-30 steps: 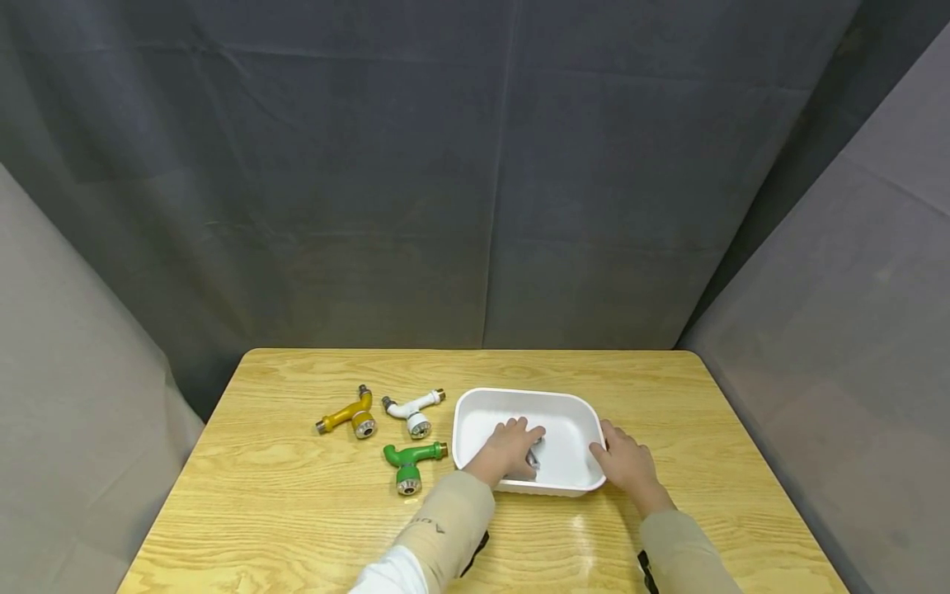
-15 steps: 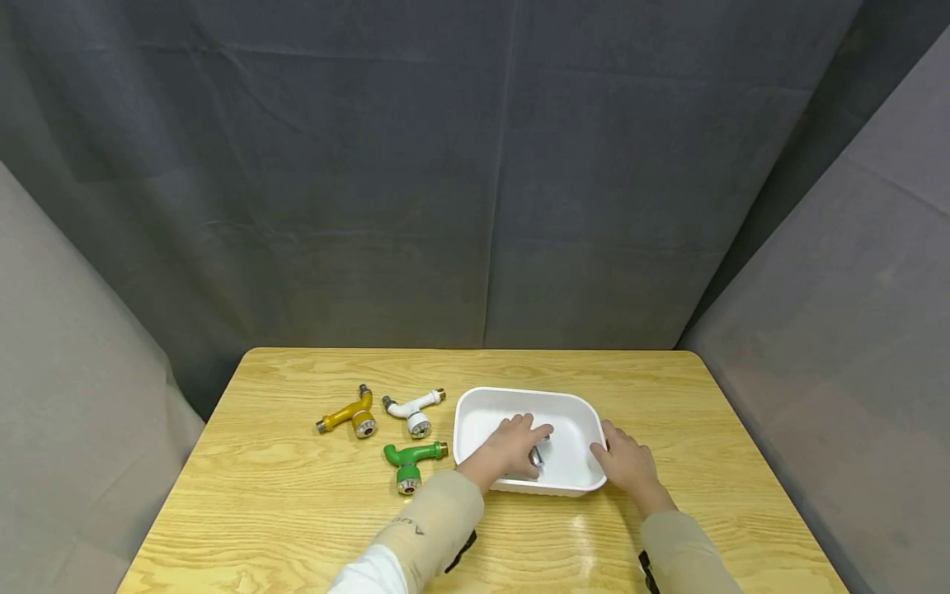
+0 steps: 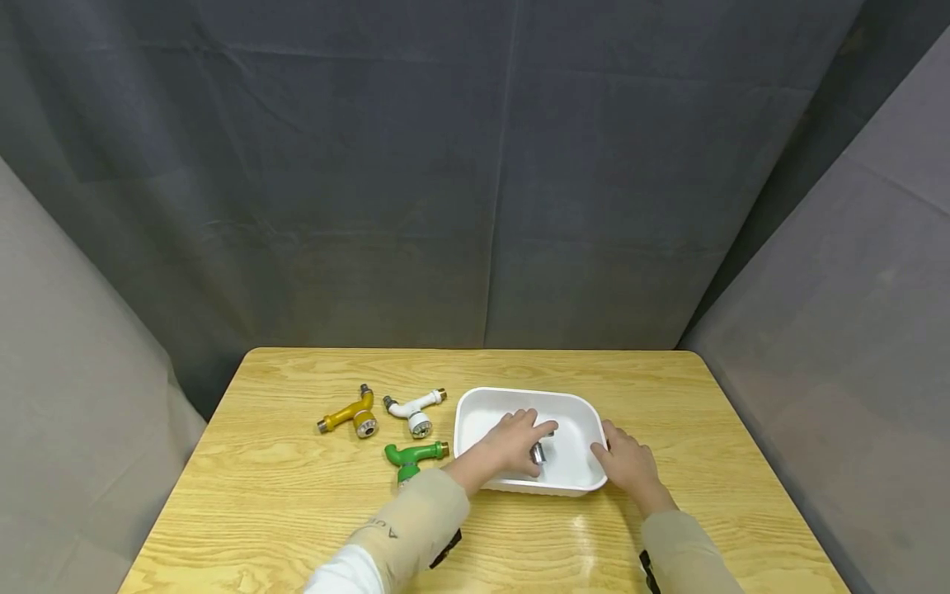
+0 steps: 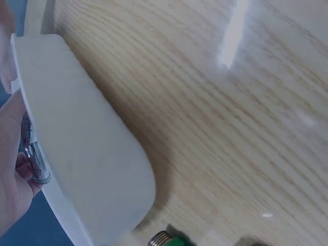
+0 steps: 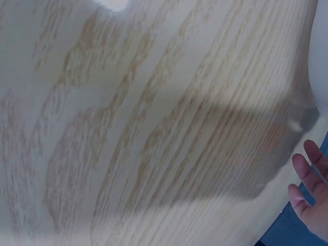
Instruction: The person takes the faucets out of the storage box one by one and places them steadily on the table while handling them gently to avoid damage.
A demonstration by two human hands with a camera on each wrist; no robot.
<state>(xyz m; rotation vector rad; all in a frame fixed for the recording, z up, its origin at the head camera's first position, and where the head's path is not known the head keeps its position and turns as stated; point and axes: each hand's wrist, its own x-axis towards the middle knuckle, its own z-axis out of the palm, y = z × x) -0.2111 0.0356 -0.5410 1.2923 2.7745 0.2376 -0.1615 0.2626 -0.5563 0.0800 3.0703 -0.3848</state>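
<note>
My left hand [image 3: 512, 444] reaches into a white plastic tray [image 3: 582, 481] and holds a chrome tap [image 3: 538, 453], mostly hidden by the palm in the head view. In the left wrist view, the tap's shiny spout [image 4: 37, 163] shows between thumb and fingers, beside the tray's rim. At the tray's right end, my right hand [image 3: 629, 466] holds the rim, thumb over the edge and fingers along the outside. Left of the tray lie a green tap [image 3: 416, 454], a white tap [image 3: 416, 408] and a yellow tap [image 3: 350, 412].
The wooden table [image 3: 245, 495] has rounded far corners. Behind it hangs a dark grey curtain [image 3: 371, 206], and paler cloth [image 3: 853, 330] flanks both sides. My left sleeve [image 3: 416, 520] covers the near end of the green tap in the head view.
My left hand has shifted slightly right and turned inside the tray, and more of the chrome tap shows. The left forearm has swung left, over part of the green tap. My right hand stays put.
</note>
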